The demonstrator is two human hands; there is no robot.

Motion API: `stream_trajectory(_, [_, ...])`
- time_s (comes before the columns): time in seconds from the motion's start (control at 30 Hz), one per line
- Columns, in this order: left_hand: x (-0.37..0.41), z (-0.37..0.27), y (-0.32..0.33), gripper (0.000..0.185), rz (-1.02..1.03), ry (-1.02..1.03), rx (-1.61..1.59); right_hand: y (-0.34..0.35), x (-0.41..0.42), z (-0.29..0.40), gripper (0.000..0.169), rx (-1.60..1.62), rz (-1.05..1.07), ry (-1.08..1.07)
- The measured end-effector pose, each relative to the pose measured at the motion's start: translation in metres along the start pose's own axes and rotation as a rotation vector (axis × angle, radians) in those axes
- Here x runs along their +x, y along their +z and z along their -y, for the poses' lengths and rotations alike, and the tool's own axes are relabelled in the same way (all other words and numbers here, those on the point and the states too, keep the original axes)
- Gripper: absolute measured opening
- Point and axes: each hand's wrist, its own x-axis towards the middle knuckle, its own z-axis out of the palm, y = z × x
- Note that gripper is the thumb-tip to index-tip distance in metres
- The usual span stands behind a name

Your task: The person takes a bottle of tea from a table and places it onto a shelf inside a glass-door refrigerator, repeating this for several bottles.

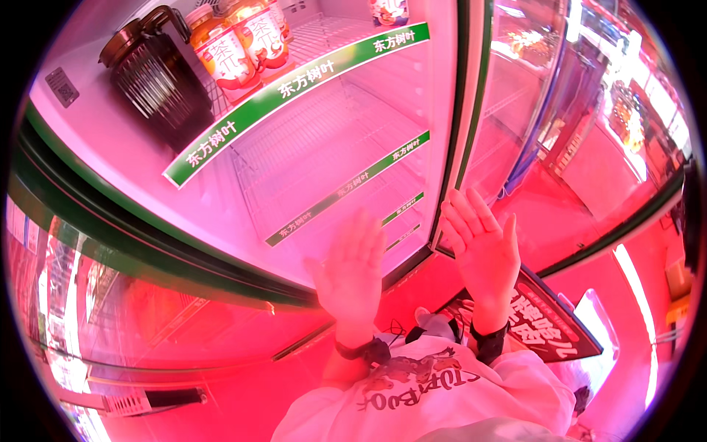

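Both of my hands are raised, palms facing me, in front of a display fridge whose glass door stands ajar. My left hand (351,273) is empty, fingers extended, before the lower shelves. To its right, my right hand (481,246) also holds nothing and overlaps the door's inner edge. Dark bands circle both wrists. On the top shelf (309,41), a dark ribbed pitcher (160,83) with a handle stands at the left. Bottles with red and white labels (235,61) are beside it, and another printed container (389,12) sits further right.
Green printed strips (298,83) edge the wire shelves. The glass door (530,182) spreads to the right. A dark sign board (544,326) with writing leans near my right forearm. Glass panels of a neighbouring case (165,320) lie at the lower left. Reddish light tints everything.
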Motion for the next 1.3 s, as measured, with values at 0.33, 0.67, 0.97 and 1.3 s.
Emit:
stream_trajectory(0.33, [-0.049,-0.004,0.014,0.08,0.123,-0.402,-0.281,0.025,-0.122,-0.061,0.068,-0.134,-0.148,-0.294])
stream_trajectory(0.67, [-0.108,0.036,0.074,0.079,0.295,-0.825,-0.504,0.077,-0.253,-0.049,0.066,-0.364,-0.343,-0.784])
stream_trajectory(0.97, [-0.205,0.079,0.137,0.078,0.347,-1.259,-0.754,0.096,-0.395,-0.067,0.061,-0.478,-0.478,-1.245])
stream_trajectory(1.3, [-0.275,0.066,0.17,0.079,0.279,-1.437,-0.889,0.152,-0.552,-0.106,0.055,-0.596,-0.513,-1.779])
